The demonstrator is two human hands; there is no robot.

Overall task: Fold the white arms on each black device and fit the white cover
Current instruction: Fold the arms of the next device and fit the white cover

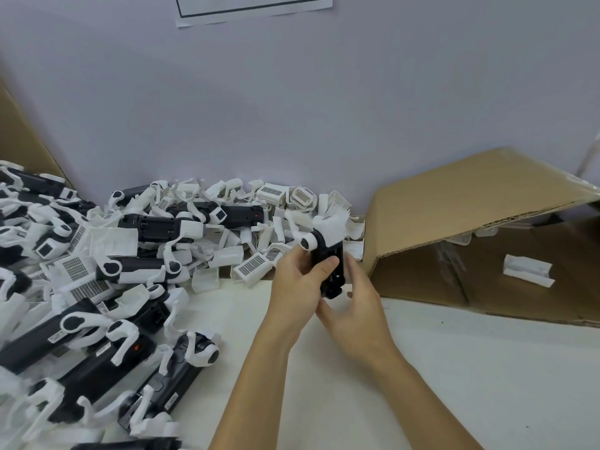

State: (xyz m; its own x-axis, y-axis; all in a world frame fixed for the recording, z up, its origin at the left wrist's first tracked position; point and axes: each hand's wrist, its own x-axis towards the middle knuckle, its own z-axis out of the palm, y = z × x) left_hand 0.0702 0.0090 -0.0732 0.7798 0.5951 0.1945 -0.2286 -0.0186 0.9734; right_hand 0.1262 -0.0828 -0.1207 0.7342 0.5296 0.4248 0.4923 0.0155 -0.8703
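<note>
Head view is filled at the back by a pale wall (292,108), on which the lower edge of a paper sheet (253,9) is seen at the top. A white table (454,368) is spread across the lower half. At the right, a large cardboard box (470,206) is laid on its side with its opening turned toward the camera, and a single white part (527,270) is seen lying inside it. A second piece of brown cardboard (19,138) is seen at the far left edge.

The left side of the table is covered by a heap of black devices (81,336) with white arms, tangled together and stacked over one another. Behind them, along the wall, a pile of loose white covers (253,266) is spread as far as the box.

Near the centre, one black device (328,258) is held upright above the table, just in front of the covers. A white cover (331,227) is seen on its upper end. The device is gripped by the left hand (300,287), whose fingers are curled round its body with the thumb laid across the front. The right hand (354,306) is placed against the device's right side and lower end, fingers bent around it.
</note>
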